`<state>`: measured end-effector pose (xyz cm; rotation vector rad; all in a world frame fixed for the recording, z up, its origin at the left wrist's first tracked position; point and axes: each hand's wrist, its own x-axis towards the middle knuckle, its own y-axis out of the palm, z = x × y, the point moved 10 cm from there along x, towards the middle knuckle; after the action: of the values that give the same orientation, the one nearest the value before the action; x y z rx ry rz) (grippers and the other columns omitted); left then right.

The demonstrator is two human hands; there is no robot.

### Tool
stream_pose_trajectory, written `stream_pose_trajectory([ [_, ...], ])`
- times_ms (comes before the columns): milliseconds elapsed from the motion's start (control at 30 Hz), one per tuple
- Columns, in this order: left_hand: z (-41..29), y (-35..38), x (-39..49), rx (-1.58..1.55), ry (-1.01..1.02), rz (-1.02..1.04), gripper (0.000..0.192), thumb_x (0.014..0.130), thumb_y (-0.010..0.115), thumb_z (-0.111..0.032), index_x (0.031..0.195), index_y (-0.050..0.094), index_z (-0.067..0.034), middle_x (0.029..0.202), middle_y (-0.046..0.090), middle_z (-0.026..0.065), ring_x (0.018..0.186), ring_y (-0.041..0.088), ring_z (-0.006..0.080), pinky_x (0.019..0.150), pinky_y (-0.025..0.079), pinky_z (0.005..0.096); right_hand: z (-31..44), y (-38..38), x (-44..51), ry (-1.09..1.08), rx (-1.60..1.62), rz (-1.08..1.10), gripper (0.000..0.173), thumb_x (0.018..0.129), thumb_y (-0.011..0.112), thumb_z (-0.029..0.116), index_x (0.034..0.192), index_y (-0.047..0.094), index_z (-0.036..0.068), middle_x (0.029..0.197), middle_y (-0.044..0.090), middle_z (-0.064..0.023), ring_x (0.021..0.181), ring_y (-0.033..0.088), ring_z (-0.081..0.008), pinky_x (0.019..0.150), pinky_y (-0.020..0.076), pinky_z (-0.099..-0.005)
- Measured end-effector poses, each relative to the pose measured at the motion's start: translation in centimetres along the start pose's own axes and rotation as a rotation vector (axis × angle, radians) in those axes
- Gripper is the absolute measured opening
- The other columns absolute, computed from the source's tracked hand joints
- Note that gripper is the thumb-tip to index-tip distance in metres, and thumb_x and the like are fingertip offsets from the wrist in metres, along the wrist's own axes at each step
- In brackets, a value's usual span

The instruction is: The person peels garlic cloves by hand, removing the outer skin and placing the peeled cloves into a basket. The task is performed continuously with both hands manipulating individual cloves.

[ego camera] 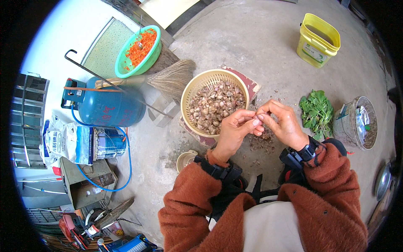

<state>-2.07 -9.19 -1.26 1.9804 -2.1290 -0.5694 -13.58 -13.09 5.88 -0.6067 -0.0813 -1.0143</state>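
My left hand (236,132) and my right hand (285,126) meet at the fingertips, pinching a small bulb that the fingers mostly hide. Just beyond my left hand, a beige plastic colander (183,104) holds many small garlic-like bulbs (217,105) with brownish-purple skins. It rests on a low, worn red stool (248,84). Loose skins and scraps (259,145) are scattered on the concrete floor beneath my hands. A second, smaller beige basket (185,160) sits left of my left wrist, partly hidden by my sleeve.
Leafy greens (316,110) lie to the right, beside a white waste bucket (344,123). A yellow bucket (315,47) of dark liquid stands farther off. Leftward are a straw broom (176,75), a blue gas cylinder (110,105) with a hose (129,170), and a green basin (154,58) of chopped orange-red food.
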Motion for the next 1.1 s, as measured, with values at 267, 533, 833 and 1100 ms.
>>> stream_pose_trajectory([
  [267, 0.0, 0.7, -0.1, -0.098, -0.039, 0.028, 0.02, 0.096, 0.06, -0.007, 0.114, 0.057, 0.0, 0.104, 0.068, 0.0183, 0.087, 0.069, 0.0227, 0.076, 0.059, 0.0333, -1.5, -1.1, -0.1, 0.087, -0.111, -0.151, 0.007, 0.088, 0.062, 0.005, 0.092, 0.057, 0.001, 0.083, 0.059, -0.0147, 0.074, 0.059, -0.0344, 0.065, 0.0469, -0.0403],
  [533, -0.9, -0.8, 0.1, -0.005, 0.103, -0.1, 0.017, 0.094, 0.063, -0.006, 0.109, 0.058, -0.001, 0.098, 0.067, 0.0109, 0.083, 0.067, 0.0167, 0.075, 0.058, 0.0305, 0.3, -0.9, 0.1, -0.064, -0.101, -0.125, 0.008, 0.086, 0.066, 0.006, 0.092, 0.065, 0.002, 0.082, 0.06, -0.0123, 0.078, 0.063, -0.03, 0.07, 0.0499, -0.036],
  [833, -0.9, -0.9, -0.1, -0.013, 0.071, -0.121, 0.013, 0.093, 0.063, -0.002, 0.104, 0.061, 0.002, 0.093, 0.068, 0.0096, 0.079, 0.066, 0.0134, 0.072, 0.057, 0.0269, -0.8, 0.5, -0.1, 0.065, -0.047, 0.046, 0.012, 0.084, 0.071, 0.012, 0.091, 0.066, 0.003, 0.079, 0.062, -0.0119, 0.068, 0.063, -0.0271, 0.063, 0.0499, -0.0359],
  [1100, -0.4, -0.8, -0.2, 0.142, 0.063, -0.119, 0.012, 0.091, 0.064, 0.0, 0.102, 0.063, 0.003, 0.091, 0.069, 0.0109, 0.077, 0.067, 0.0148, 0.069, 0.057, 0.0275, 0.1, 1.2, -0.8, -0.035, -0.183, 0.073, 0.013, 0.082, 0.068, 0.011, 0.089, 0.061, 0.003, 0.08, 0.062, -0.0138, 0.068, 0.063, -0.0347, 0.058, 0.0495, -0.0416],
])
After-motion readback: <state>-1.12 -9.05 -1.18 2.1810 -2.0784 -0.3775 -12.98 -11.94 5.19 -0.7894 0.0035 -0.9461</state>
